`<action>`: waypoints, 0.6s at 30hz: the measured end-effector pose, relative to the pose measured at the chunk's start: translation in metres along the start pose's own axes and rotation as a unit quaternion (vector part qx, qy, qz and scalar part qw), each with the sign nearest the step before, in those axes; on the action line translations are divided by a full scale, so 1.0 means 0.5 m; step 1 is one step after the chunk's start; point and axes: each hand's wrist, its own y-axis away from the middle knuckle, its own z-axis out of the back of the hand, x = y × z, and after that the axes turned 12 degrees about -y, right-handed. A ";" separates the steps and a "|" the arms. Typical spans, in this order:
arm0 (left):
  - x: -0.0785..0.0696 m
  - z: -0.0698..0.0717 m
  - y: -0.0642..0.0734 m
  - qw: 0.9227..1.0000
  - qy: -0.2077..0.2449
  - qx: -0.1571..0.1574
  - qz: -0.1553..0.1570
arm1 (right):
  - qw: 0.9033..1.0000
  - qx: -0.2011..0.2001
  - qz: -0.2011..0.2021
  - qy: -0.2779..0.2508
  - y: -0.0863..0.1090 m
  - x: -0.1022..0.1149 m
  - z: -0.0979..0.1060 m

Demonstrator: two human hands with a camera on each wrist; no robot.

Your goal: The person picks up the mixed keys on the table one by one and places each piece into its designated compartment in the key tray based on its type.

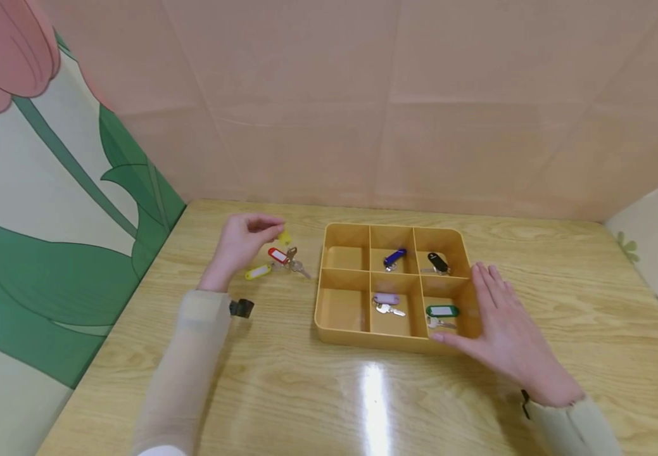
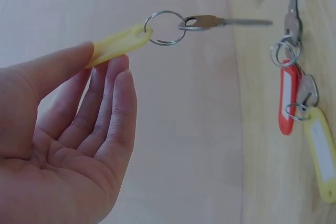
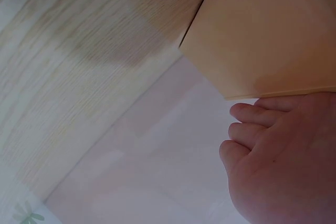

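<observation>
My left hand [image 1: 243,240] pinches a yellow key tag [image 2: 118,45] between thumb and fingers. From the tag's ring a key [image 2: 205,22] sticks out, raised above the table. Just below that hand lie a red key tag [image 1: 278,255] and a second yellow key tag [image 1: 258,272], with keys on their rings. On the right, my right hand [image 1: 505,329] rests against an orange divided tray [image 1: 380,342], fingers straight along its right wall and thumb at the front rim. Inside the tray are key tags: blue [image 1: 395,256], black [image 1: 437,261], lilac [image 1: 386,298] and green [image 1: 442,311].
The tray's two left compartments show bare floors. A wooden table [image 1: 283,392] carries everything, with a pink wall covering [image 1: 380,126] behind it. At the left stands a panel with a painted flower [image 1: 118,202]. A black strap piece [image 1: 242,308] sticks out at the left wrist.
</observation>
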 end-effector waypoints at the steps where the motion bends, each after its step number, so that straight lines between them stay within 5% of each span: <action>1: -0.004 0.000 0.000 1.000 -0.001 -0.001 -0.003 | 1.000 0.000 0.000 0.000 0.000 0.000 0.000; 18: -0.044 -0.005 0.004 1.000 -0.002 -0.002 -0.002 | 1.000 0.005 0.001 0.029 0.001 0.004 0.003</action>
